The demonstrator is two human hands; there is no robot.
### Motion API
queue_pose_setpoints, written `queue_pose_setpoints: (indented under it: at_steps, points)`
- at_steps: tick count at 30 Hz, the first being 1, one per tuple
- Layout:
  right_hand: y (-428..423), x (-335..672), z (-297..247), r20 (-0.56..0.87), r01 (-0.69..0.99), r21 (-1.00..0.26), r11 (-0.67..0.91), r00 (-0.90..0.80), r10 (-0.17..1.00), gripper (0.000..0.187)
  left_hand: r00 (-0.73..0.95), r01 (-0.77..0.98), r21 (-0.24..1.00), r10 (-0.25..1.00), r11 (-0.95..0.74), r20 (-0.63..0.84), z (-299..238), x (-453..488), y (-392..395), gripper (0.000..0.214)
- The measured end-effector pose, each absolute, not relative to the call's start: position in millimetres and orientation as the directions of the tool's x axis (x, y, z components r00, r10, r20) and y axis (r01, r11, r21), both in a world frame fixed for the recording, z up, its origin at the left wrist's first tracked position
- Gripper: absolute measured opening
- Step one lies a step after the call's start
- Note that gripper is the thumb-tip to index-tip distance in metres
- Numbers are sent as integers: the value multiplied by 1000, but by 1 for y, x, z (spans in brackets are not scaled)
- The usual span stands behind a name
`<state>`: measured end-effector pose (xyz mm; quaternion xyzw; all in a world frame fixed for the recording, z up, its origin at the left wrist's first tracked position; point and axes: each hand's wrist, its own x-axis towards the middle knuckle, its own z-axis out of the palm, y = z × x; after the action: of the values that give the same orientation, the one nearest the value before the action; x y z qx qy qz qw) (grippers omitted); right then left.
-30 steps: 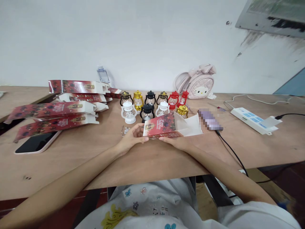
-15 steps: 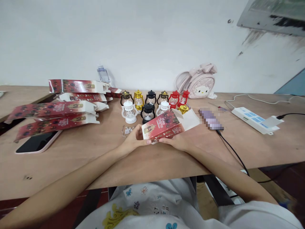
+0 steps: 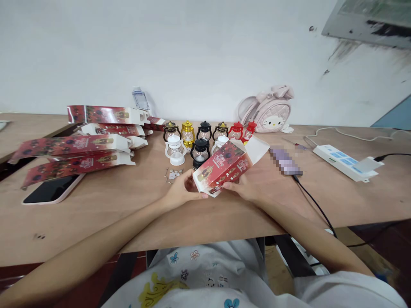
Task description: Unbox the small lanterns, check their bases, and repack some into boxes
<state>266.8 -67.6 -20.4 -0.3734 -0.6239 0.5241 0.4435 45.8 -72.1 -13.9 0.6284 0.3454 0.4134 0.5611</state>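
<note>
Between my hands is a red printed cardboard box (image 3: 221, 164), opened into shape and tilted, its white end flap (image 3: 257, 149) standing out at the upper right. My left hand (image 3: 182, 188) grips the box's lower left end, thumb at the bottom edge. My right hand (image 3: 242, 188) holds its right side, with the thumb on the printed face. Just behind the box stand several small lanterns: a white lantern (image 3: 175, 150), a black lantern (image 3: 199, 153), a gold lantern (image 3: 188, 133) and a red lantern (image 3: 236, 131) among them. The box partly covers another white lantern (image 3: 219, 143).
Flattened red boxes (image 3: 77, 145) are piled at the left, over a phone (image 3: 51, 190). A small metal keychain piece (image 3: 174, 174) lies near my left hand. At the right are a pixelated phone (image 3: 285, 160), a power strip (image 3: 345, 161) and a pink bag (image 3: 271, 113).
The box has turned in my hands, so its lower side face shows more and its end flap stands higher. The gold-topped lantern by the flap is now hidden.
</note>
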Motion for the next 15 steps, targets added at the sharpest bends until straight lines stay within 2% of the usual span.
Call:
queue_pose_setpoints:
  at_steps: [5,10,15]
  points:
    - [-67,268,-21,142,1,-989,149,-293,946,76,363,100,960,907,-263,211,-12,44,-77,38]
    - [-67,268,-20,149,9,-988,155,-229,962,72,336,150,933,904,-327,263,-9,41,-77,31]
    - [-66,269,-19,137,14,-989,147,-283,949,74,348,189,889,875,-418,337,-10,40,-78,20]
